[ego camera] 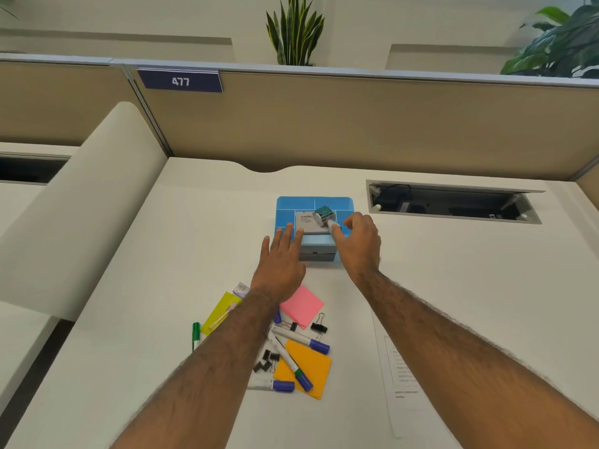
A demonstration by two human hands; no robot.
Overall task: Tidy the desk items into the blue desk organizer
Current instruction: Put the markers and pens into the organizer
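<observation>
On your head camera, your left hand (281,254) lies flat, fingers straight and slightly spread, touching the front-left edge of the blue desk organizer (311,204) at mid-desk. Your right hand (360,241) pinches a small white item (333,225) over the organizer's right side. Markers (301,339) and binder clips (319,327) lie nearer you.

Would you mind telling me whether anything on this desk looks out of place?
The grey Camlin box lies across the compartments of the blue organizer, not inside one, and a teal item sits tilted on it.
</observation>
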